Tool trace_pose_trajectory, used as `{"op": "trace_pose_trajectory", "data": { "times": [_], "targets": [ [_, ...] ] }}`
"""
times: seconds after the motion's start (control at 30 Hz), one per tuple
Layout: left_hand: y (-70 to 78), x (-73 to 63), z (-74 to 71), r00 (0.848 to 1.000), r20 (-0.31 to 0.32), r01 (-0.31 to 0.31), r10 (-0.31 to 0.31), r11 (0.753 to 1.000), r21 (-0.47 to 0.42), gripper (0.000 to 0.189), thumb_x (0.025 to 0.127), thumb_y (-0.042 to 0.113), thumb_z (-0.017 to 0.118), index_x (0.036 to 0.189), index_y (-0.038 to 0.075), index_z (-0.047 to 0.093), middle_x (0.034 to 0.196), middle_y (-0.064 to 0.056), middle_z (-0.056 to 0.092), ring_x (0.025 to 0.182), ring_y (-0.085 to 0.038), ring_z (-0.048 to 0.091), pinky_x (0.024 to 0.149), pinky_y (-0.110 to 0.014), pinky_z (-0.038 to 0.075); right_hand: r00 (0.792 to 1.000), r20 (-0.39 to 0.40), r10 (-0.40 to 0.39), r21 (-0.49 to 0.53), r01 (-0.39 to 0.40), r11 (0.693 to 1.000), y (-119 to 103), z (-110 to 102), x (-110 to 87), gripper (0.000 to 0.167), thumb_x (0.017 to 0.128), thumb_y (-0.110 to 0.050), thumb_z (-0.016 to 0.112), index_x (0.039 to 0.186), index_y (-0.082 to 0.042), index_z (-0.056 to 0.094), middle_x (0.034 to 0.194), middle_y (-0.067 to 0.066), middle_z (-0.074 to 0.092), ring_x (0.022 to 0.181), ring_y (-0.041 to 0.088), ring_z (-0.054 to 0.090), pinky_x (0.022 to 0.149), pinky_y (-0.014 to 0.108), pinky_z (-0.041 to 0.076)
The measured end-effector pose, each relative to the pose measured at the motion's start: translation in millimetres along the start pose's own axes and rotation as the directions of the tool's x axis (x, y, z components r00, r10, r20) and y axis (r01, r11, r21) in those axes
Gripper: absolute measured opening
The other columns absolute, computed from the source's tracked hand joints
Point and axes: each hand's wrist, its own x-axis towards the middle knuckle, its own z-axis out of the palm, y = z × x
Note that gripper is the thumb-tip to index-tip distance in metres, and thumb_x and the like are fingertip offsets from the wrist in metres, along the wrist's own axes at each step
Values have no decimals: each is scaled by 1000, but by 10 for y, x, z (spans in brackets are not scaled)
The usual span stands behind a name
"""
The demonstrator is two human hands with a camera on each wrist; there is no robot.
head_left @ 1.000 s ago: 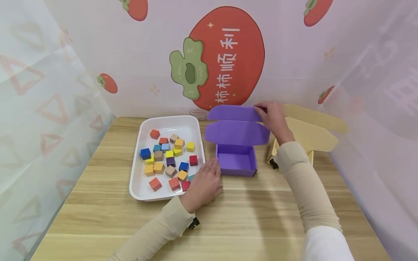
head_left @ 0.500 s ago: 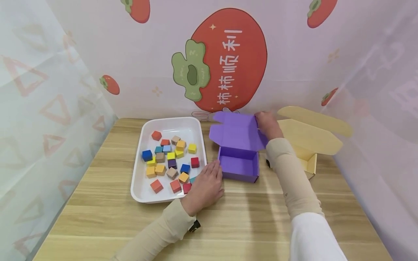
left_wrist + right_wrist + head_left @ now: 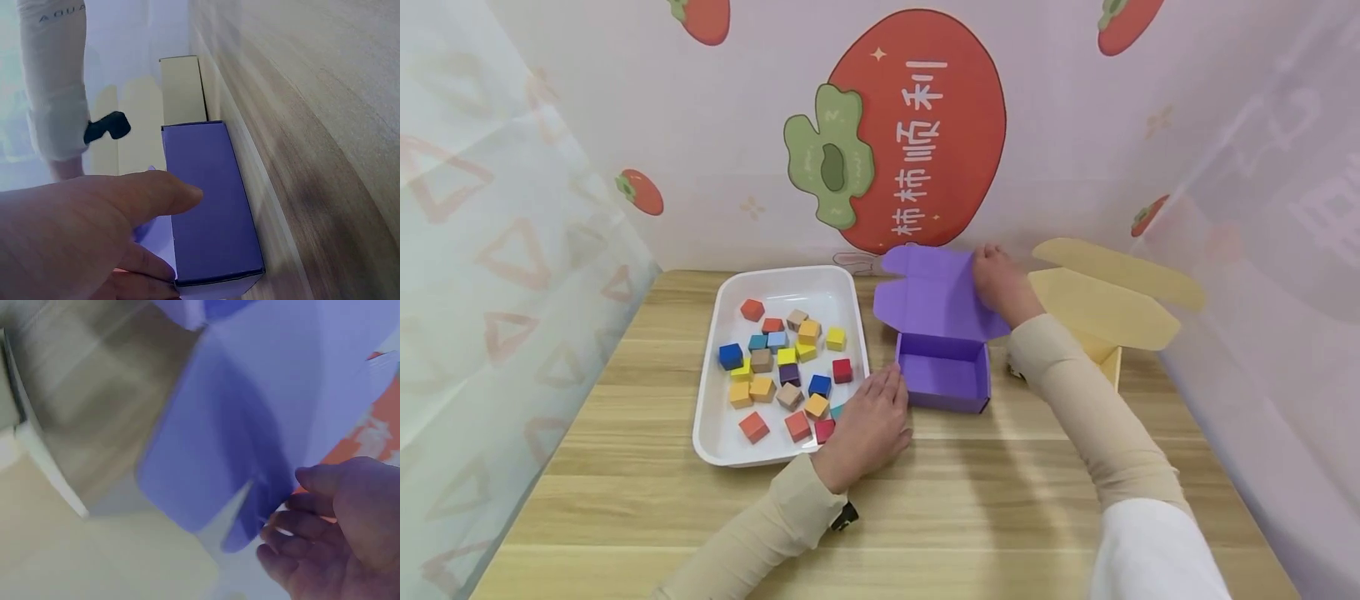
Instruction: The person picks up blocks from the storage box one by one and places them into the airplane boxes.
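A purple cardboard box (image 3: 943,379) stands on the table with its lid (image 3: 928,292) raised and its end flap toward the back wall. My left hand (image 3: 865,429) lies with extended fingers against the box's left side. In the left wrist view, the thumb (image 3: 169,194) reaches over the purple front wall. At the lid's right edge is my right hand (image 3: 1003,283). In the right wrist view its relaxed, slightly bent fingers (image 3: 294,525) and thumb are right at the purple edge, with a gap between thumb and forefinger. The box's inside shows no contents.
A white tray (image 3: 711,408) of coloured wooden cubes stands left of the purple box, its lower right corner partly behind my left hand. A yellow cardboard box (image 3: 1097,304) with raised lid stands to the right, partly covered by my right forearm. A printed cloth wall (image 3: 715,142) closes the back.
The purple lid's end flap, bent at first, now lies more in line with the lid. My right hand has let go of the flap's corner and shifted slightly left and down. The left hand stays put.
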Motion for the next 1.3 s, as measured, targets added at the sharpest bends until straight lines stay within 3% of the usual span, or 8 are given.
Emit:
{"op": "trace_pose_trajectory", "data": {
  "times": [0.1,0.27,0.33,0.5,0.7,0.93,1.03,1.3],
  "targets": [
    [-14,-2,-8,1000,4,8,-8,1000,-1,78,102,51,64,156,-3,46,167,-21,42,157,-33,41,129,-45,38,995,-88,-50,23,53,998,-66,-163,-176,33,105,-1,39,128,16,56,129,34,60,123,51,61,104,60,54],
    [-51,-22,-24,1000,-5,12,-12,1000,-13,78,102,50,65,155,-4,47,166,-22,44,156,-34,43,128,-46,38,962,-232,-146,104,173,979,-80,-284,-550,20,99,-5,59,105,10,69,91,25,72,77,41,69,75,56,60],
    [-78,-39,-47,1000,-6,13,-13,999,-33,77,102,48,65,156,-4,45,166,-22,43,156,-34,42,129,-46,36,964,-230,-133,167,174,970,-69,-267,-716,17,98,-6,60,90,6,69,75,18,67,64,32,59,64,50,55],
    [-230,-155,-168,1000,1,30,-30,992,-120,77,105,42,60,161,-4,35,171,-21,35,161,-35,33,132,-49,29,982,-178,-66,295,117,948,-54,-53,-1082,22,98,-8,62,77,-3,60,67,7,56,59,19,50,54,35,43],
    [-579,-479,-321,993,-63,87,-102,976,-200,85,103,46,65,164,-2,30,174,-21,28,162,-35,29,133,-51,28,990,-138,-32,396,85,914,-69,280,-1341,13,98,-7,64,91,4,65,80,15,68,66,24,62,58,37,51],
    [-988,-931,-254,969,-64,214,-238,942,-259,103,97,54,70,166,-4,20,176,-22,19,163,-40,22,130,-58,28,998,-40,38,462,-15,887,-78,555,-1494,43,103,-10,56,134,19,59,111,33,74,102,47,73,88,56,63],
    [-1182,-1125,-173,949,-43,287,-312,913,-291,105,97,54,70,166,-4,17,175,-25,17,163,-44,19,129,-62,26,998,-30,46,483,-26,875,-79,638,-1520,44,103,-10,55,137,18,58,117,32,74,110,48,72,95,57,61],
    [-1537,-1504,90,894,29,428,-448,832,-352,112,98,63,61,166,-8,8,176,-29,5,162,-48,12,126,-70,25,996,-84,28,537,21,843,-80,715,-1513,36,100,-3,56,131,13,66,107,24,78,99,38,76,89,53,63]
  ]
}}
